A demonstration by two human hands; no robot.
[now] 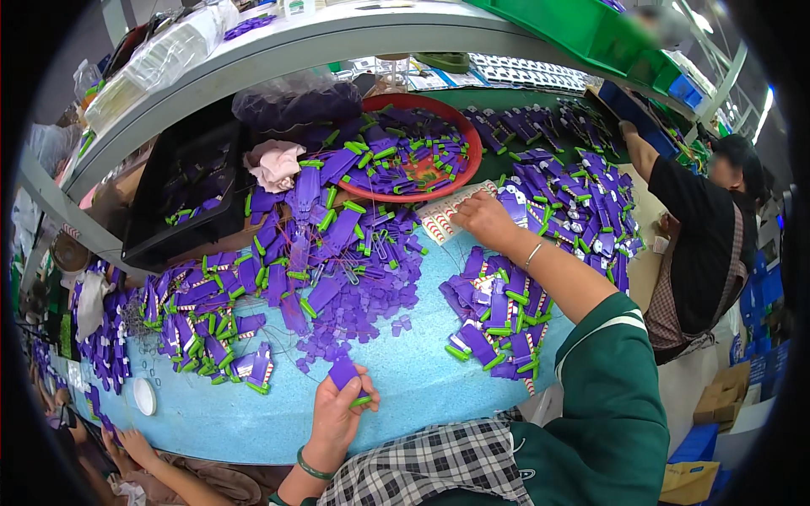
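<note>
My left hand [337,413] is near the table's front edge, its thumb and fingers closed on a flat purple plastic piece [343,371] with a bright green end. My right hand [487,223] reaches forward, fingertips pinched together on a pale sticker sheet [437,226] printed with red striped marks. The sheet lies just in front of a red round basin [474,152] holding many purple and green pieces. Whether a single sticker is between the right fingertips cannot be seen.
Heaps of purple-green pieces [498,316] cover much of the blue table [405,371], with small purple tabs [359,308] in the middle. A black bin [181,202] stands at left. A shelf [337,42] crosses above. One co-worker [704,244] is at right; another's hand [135,447] shows lower left.
</note>
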